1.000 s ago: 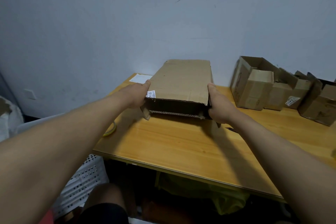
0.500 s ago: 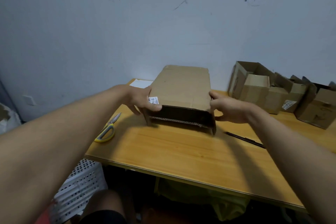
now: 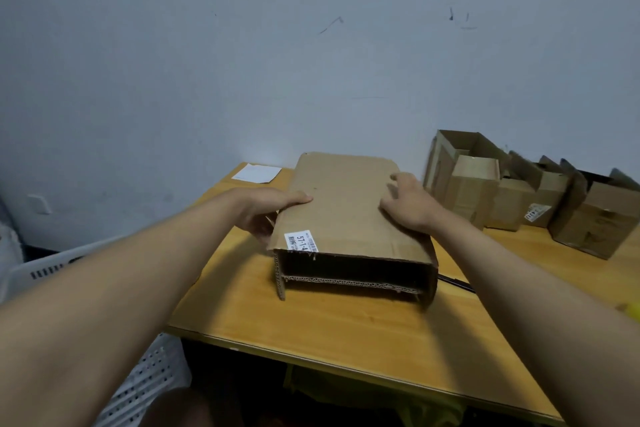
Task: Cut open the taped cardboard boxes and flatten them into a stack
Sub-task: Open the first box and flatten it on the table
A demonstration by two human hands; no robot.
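A brown cardboard box [image 3: 346,204] lies on the wooden table [image 3: 346,329], half collapsed, its open end facing me and a white label near its front left corner. My left hand [image 3: 268,210] grips the box's left edge, thumb on top and fingers curled underneath. My right hand [image 3: 408,201] rests flat on the top panel near its right side, fingers spread. Several opened cardboard boxes [image 3: 485,184] stand against the wall at the right.
A white sheet of paper [image 3: 257,173] lies at the table's far left corner. A thin dark tool [image 3: 455,281] pokes out from behind the box's right side, by my right forearm. A white perforated basket [image 3: 45,267] stands left of the table. The wall is close behind.
My right hand moved from the box's right side onto its top panel. My left hand shifted to grip the left edge. The box now sits lower and flatter. The scissors on the left are hidden now.
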